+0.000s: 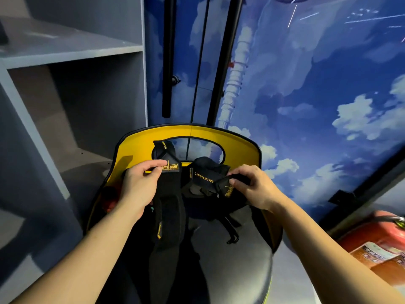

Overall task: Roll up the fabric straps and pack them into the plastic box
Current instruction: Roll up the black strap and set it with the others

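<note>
Black fabric straps with yellow lettering lie on a chair with a yellow backrest (135,141) and a grey seat. My left hand (140,185) pinches the labelled end of a long black strap (168,207) that runs down over the seat toward me. My right hand (252,185) grips the end of a second black strap (228,187) beside a bunched black piece marked LARA STAR (203,174). No plastic box is in view.
A grey shelf unit (72,53) stands at the left, close to the chair. A blue sky-patterned wall (306,84) with black poles (168,62) rises behind. A red fire extinguisher (377,235) lies at the right.
</note>
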`<state>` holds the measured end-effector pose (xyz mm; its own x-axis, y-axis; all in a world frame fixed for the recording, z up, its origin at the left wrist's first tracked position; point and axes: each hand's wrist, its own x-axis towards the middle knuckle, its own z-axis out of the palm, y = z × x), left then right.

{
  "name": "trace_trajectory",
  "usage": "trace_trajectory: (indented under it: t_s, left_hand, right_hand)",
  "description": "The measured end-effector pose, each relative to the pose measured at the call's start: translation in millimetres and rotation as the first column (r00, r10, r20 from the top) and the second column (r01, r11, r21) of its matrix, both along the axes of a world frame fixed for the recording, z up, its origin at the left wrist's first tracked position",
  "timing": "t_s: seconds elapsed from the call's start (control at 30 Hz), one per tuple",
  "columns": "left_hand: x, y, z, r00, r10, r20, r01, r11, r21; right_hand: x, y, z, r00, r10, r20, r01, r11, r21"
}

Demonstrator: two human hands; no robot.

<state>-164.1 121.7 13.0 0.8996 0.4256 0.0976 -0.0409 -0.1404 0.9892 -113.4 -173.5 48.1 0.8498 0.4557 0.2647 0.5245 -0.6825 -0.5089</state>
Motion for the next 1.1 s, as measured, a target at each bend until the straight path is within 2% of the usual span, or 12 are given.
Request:
trace_trajectory:
  t_s: [0.17, 0.3, 0.4, 0.47, 0.6, 0.73, 0.83, 0.97, 1.1]
  left_hand:
    - [16.2, -8.7, 36.6, 0.998, -0.02, -0.059, 0.035, 0.961, 0.273]
    - [27.9, -9.3, 55.9, 0.996, 0.055, 0.064, -0.077, 0.899, 0.432]
    - [29.4, -19.8, 62.1, 0.982, -0.185, 0.03, 0.124, 0.76, 0.638]
    - [29.0, -29.8, 61.6, 0.948, -0.316, -0.044, 0.255, 0.667, 0.7]
    - [32.5, -43.2, 58.1, 0.907, -0.381, -0.182, 0.381, 0.554, 0.74]
    - [35.5, -53.4, 51.9, 0.891, -0.391, -0.232, 0.403, 0.443, 0.8]
    - [36.9, -53.8, 43.3, 0.902, -0.385, -0.195, 0.375, 0.478, 0.794]
    - [38.4, -48.2, 33.7, 0.944, -0.312, -0.106, 0.287, 0.624, 0.726]
    - [39.8, -35.1, 24.0, 0.968, -0.228, -0.107, 0.243, 0.739, 0.628]
  right_hand:
    - [0.3, -0.1, 1.5, 0.986, 0.051, 0.158, -0.025, 0.987, -0.161]
    - [2.2, 0.2, 0.8, 0.964, 0.091, 0.248, -0.028, 0.969, -0.246]
    - [4.1, 1.5, -1.5, 0.945, 0.132, 0.298, -0.038, 0.952, -0.303]
    - [3.4, 4.4, -1.5, 0.928, 0.165, 0.335, -0.046, 0.941, -0.336]
    - [-3.5, 12.1, -0.9, 0.875, 0.225, 0.428, -0.05, 0.922, -0.383]
    - [-5.3, 15.8, -4.2, 0.832, 0.24, 0.5, -0.026, 0.917, -0.398]
    - [-3.9, 14.7, -8.9, 0.825, 0.231, 0.517, -0.012, 0.92, -0.392]
    - [-3.4, 12.1, -11.3, 0.801, 0.193, 0.567, 0.013, 0.941, -0.338]
    - [-4.1, 8.0, -14.7, 0.796, 0.137, 0.589, 0.013, 0.97, -0.244]
